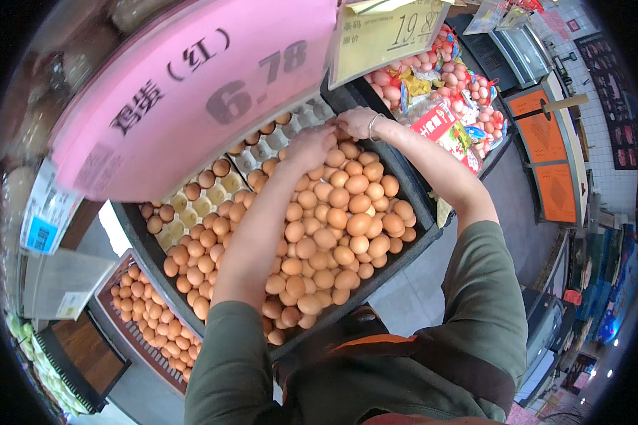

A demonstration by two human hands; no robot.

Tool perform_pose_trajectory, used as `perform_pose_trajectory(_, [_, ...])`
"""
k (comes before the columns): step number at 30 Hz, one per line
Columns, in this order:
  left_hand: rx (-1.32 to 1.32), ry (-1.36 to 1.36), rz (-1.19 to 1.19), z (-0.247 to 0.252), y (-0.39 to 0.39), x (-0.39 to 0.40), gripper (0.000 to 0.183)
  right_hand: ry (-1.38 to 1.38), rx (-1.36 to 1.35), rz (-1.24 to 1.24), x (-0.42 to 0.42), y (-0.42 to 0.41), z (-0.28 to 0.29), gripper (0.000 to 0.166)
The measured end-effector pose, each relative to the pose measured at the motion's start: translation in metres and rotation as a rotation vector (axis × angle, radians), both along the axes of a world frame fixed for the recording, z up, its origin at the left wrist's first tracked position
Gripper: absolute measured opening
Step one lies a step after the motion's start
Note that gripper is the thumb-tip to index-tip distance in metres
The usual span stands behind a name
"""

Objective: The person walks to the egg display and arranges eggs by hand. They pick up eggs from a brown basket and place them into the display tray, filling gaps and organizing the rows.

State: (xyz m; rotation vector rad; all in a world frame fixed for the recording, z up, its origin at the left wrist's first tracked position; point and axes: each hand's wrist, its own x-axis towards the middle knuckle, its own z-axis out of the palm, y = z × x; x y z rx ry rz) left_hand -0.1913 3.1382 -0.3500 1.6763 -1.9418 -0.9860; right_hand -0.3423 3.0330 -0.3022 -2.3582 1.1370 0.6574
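Observation:
A large dark bin (428,234) before me holds a heap of loose brown eggs (324,239). Both arms stretch across it to its far side. My left hand (312,146) rests at the back of the heap, fingers pointing toward the right hand. Close beside it, my right hand (357,123), with a bracelet at the wrist, bends down at the bin's far right corner. The fingertips meet low among the eggs, so whatever they may grip is hidden. Just behind the hands lies a grey moulded egg tray (276,141), with several eggs in its cups.
A yellowish egg tray (207,199) lies at the bin's left. A pink price sign (191,95) and a yellow one (385,42) hang over the far edge. Netted eggs (457,79) fill the neighbouring bin. A reddish-brown slatted crate (130,289) of eggs stands at lower left.

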Motion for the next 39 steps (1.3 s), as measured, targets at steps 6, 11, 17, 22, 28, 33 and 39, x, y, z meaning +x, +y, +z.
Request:
perform_pose_trajectory(6, [-0.045, 0.094, 0.226, 0.048, 0.076, 0.072, 0.037, -0.217, -0.158, -0.040, -0.021, 0.021, -0.018, 0.036])
perform_pose_trajectory(11, [-0.095, 0.247, 0.515, 0.070, 0.206, 0.141, 0.030, -0.432, -0.352, -0.162, -0.045, 0.050, -0.007, 0.035])
perform_pose_trajectory(17, [-0.264, -0.073, 0.994, 0.078, 0.431, 0.158, 0.024, -1.218, 1.061, 0.201, -0.027, 0.233, 0.152, 0.029])
perform_pose_trajectory(22, [-0.273, -0.418, 1.188, 0.027, 0.529, 0.122, 0.038, -1.611, 1.701, 0.937, 0.013, 0.364, 0.213, 0.045])
perform_pose_trajectory(28, [-0.312, -0.193, 1.160, 0.014, 0.520, 0.076, 0.048, -1.425, 1.740, 1.072, 0.032, 0.429, 0.224, 0.043])
perform_pose_trajectory(33, [-0.308, -0.304, 1.048, 0.016, 0.513, 0.064, 0.055, -1.240, 1.646, 1.065, 0.036, 0.457, 0.234, 0.038])
perform_pose_trajectory(39, [-0.443, -0.360, 0.953, 0.005, 0.522, 0.079, 0.048, -1.298, 1.636, 1.070, 0.056, 0.494, 0.229, 0.028])
